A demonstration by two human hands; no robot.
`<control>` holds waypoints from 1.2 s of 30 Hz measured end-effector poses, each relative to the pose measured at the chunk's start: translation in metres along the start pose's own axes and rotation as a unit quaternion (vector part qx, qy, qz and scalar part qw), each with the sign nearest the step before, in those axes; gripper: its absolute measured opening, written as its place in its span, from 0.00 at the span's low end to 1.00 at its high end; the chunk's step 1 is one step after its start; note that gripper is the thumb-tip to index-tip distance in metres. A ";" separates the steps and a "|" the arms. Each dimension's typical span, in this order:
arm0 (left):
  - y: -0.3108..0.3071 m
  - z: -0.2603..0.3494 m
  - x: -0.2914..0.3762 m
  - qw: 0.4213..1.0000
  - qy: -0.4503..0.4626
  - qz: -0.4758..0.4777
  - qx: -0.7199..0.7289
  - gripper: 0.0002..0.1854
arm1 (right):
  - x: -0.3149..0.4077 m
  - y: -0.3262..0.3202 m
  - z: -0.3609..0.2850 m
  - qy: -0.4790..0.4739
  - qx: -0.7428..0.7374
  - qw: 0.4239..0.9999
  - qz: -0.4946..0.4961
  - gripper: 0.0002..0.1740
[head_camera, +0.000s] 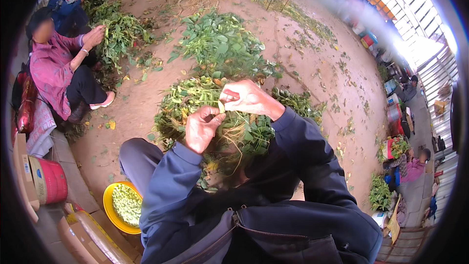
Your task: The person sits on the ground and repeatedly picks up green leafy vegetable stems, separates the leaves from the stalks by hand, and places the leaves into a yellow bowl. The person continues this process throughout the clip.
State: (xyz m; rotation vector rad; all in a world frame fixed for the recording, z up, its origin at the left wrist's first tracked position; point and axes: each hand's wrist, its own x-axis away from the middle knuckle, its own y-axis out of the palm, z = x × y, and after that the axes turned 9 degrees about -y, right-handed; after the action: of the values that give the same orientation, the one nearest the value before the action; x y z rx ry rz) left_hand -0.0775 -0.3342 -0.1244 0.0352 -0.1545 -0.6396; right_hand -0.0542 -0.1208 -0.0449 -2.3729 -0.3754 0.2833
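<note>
In front of my chest, a green bean pod [221, 107] is pinched between the thumb and forefinger of my left hand [200, 127]. The bent fingers of my right hand [251, 99] close on the pod's upper end, so the two hands meet at it. Just beneath them lies a heap of pulled bean plants [183, 97], with leaves, pods and pale stalks tangled together. Left of my bent knee stands a yellow bucket [108, 205] holding many pale green shelled beans [126, 203].
Farther out on the earth floor lies a leafier plant pile [223, 42]. A person in a pink shirt [51, 69] sits at left, handling plants. Cardboard boxes [82, 240] and a red-and-beige tub [49, 179] line the left side. More people and buckets are along the right wall.
</note>
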 end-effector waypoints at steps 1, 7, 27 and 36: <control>-0.001 -0.001 -0.002 0.999 0.000 -0.023 0.032 0.05 | 0.003 0.003 -0.001 -0.020 0.042 0.998 0.052 0.20; -0.014 -0.008 -0.009 0.973 -0.097 -0.125 0.170 0.05 | 0.027 0.031 -0.026 -0.035 0.090 0.967 0.236 0.13; 0.000 -0.025 -0.024 0.926 -0.098 -0.051 0.360 0.07 | 0.053 0.069 -0.013 0.074 -0.325 0.927 0.174 0.15; 0.010 -0.020 -0.021 0.944 -0.080 0.010 0.321 0.05 | 0.053 0.069 -0.013 0.086 -0.377 0.905 0.179 0.16</control>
State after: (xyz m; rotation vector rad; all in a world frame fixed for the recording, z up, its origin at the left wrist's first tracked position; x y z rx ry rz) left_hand -0.0851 -0.3138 -0.1461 0.6114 -0.5168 -0.5501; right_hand 0.0123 -0.1593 -0.0875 -3.2059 0.0725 0.0913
